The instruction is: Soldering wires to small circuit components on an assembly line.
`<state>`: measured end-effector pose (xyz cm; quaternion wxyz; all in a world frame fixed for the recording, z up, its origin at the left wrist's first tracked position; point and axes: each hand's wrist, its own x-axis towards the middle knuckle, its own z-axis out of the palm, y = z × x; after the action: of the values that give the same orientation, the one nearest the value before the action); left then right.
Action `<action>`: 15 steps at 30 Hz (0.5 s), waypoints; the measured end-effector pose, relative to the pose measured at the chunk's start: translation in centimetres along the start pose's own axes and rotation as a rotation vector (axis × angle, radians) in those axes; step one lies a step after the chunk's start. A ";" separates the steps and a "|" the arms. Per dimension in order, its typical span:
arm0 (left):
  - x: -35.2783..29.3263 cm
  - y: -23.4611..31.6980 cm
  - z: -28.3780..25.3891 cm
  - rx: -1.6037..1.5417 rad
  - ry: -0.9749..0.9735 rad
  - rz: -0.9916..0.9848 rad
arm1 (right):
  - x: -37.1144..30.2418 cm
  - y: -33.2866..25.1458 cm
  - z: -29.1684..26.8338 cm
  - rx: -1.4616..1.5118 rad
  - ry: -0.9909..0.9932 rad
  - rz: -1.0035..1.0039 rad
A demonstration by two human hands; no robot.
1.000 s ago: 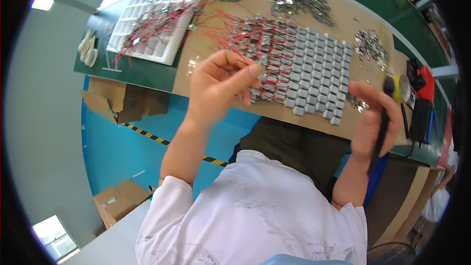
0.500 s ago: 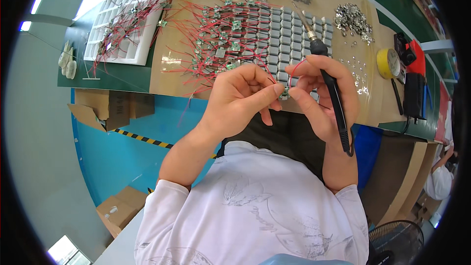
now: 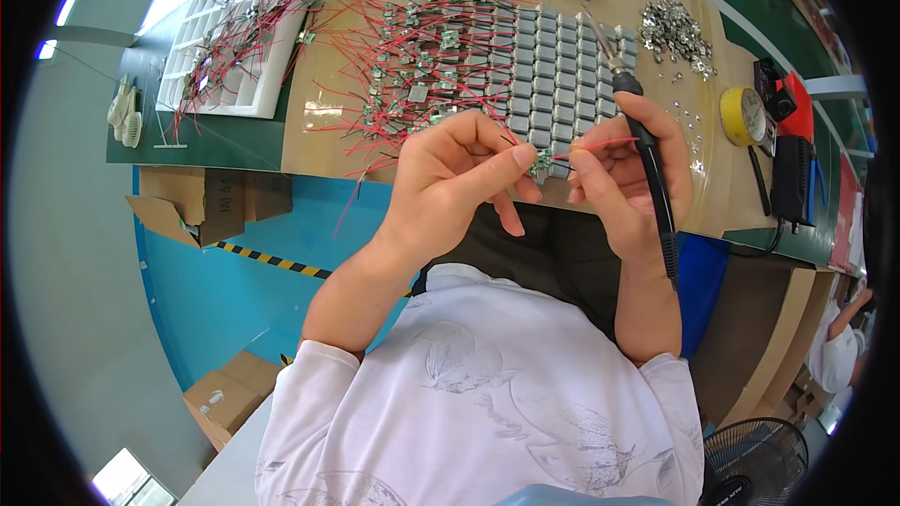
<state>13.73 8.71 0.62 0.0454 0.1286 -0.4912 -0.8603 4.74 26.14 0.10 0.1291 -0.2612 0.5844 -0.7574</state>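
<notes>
While my two hands work close together without touching, a small green circuit board [image 3: 541,163] sits between them, above the near edge of the tabletop [image 3: 314,157]. My left hand [image 3: 441,178] pinches the board between thumb and fingertip, so only a bit of it shows: a bright green corner with specks of paler metal, too small to make out further. From it a thin red wire [image 3: 611,142] runs toward my right hand [image 3: 642,178], with a short black wire beside it. My right thumb and fingertips meet at the wires; I cannot tell how firmly they nip them. That same hand also carries a soldering iron [image 3: 659,197], its black handle crossing my fingers and its slim metal tip slanting up toward the tabletop's far edge, clear of the board.

Just beyond my fingers, grey blocks [image 3: 544,66] stand in tight, staggered rows reaching back from the near edge, those on the left strewn with more green boards and tangled red and black leads. A white compartment tray [image 3: 281,84] lies at the tabletop's left end, and a yellow tape roll [image 3: 742,117] sits toward the right end.
</notes>
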 end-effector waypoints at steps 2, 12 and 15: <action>-0.1 0.0 0.0 -0.019 0.010 -0.002 | -0.2 0.1 -0.1 -0.006 -0.004 -0.001; -0.1 -0.7 -0.2 -0.062 0.027 0.022 | -0.7 0.6 -0.8 0.058 0.007 0.013; -0.1 -0.8 -0.1 -0.023 0.039 0.043 | -0.8 0.6 -0.7 -0.026 0.000 -0.047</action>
<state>13.94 9.07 -0.12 0.0751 0.1341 -0.4830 -0.8620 4.93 26.96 -0.75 0.1080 -0.2766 0.5879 -0.7525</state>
